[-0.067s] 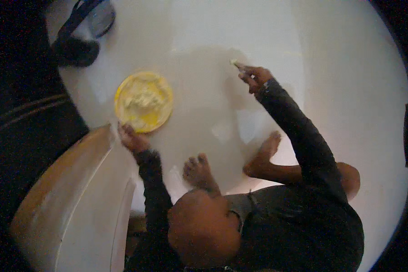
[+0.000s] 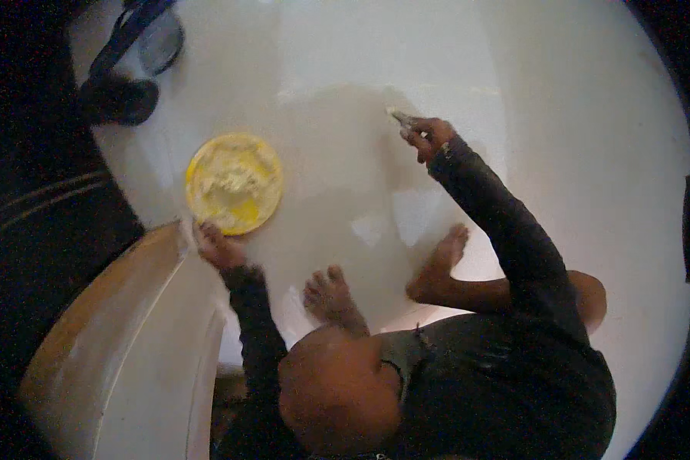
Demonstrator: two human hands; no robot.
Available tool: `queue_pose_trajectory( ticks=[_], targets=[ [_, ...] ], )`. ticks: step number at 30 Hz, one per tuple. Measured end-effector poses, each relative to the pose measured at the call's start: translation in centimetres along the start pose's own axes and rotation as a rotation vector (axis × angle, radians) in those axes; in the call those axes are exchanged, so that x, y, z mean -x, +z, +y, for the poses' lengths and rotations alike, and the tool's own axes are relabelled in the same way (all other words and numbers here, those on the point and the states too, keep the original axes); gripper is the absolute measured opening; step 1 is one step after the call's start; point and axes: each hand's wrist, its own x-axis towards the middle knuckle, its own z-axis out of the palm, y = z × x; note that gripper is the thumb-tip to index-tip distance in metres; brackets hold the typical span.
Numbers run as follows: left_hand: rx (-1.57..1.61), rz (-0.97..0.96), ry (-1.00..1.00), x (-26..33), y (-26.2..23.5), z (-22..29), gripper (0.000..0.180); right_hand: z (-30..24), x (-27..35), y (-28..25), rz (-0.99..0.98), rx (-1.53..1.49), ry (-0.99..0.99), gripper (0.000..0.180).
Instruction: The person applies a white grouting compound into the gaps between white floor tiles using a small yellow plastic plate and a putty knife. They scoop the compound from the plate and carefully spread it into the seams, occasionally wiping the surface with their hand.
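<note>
A round yellow dish [image 2: 273, 196] on the pale floor holds a pale, crumbly, paste-like stuff [image 2: 238, 178]. At its lower rim my left hand [image 2: 219, 247] is closed, the fingers blurred against the edge. Farther right, my right hand [image 2: 431, 138] pinches a small grey tool [image 2: 401, 119], perhaps a putty knife. A whitish dab shows at its tip. The tool is close over the pale surface, but I cannot tell whether it touches.
Left of my left arm stands a curved panel with a brown edge [image 2: 103, 284]. A dark object with straps [image 2: 121, 98] lies at the far left. My bare left foot [image 2: 333, 295] and right foot [image 2: 443, 264] rest on the pale floor [image 2: 322, 230].
The whole view has shifted slightly, so the dish, hands and feet appear a little lower and farther left. Both hands keep their grips.
</note>
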Motion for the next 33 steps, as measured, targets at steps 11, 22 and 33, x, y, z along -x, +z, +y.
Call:
queue_pose_trajectory(
  ticks=[11,22,33],
  targets=[
    [0.377,-0.045,-0.453,2.6,-5.3,0.9,0.056,12.0,0.0,-19.6,0.020,0.263,0.281,0.039],
    [0.456,-0.082,-0.390,2.1,-4.6,-0.1,0.055,22.1,-8.3,-20.1,0.223,0.679,0.000,0.035],
    [0.465,-0.163,-0.416,1.0,-5.6,-4.2,0.054,25.0,-7.9,-20.2,0.245,0.698,0.070,0.036]
  ],
)
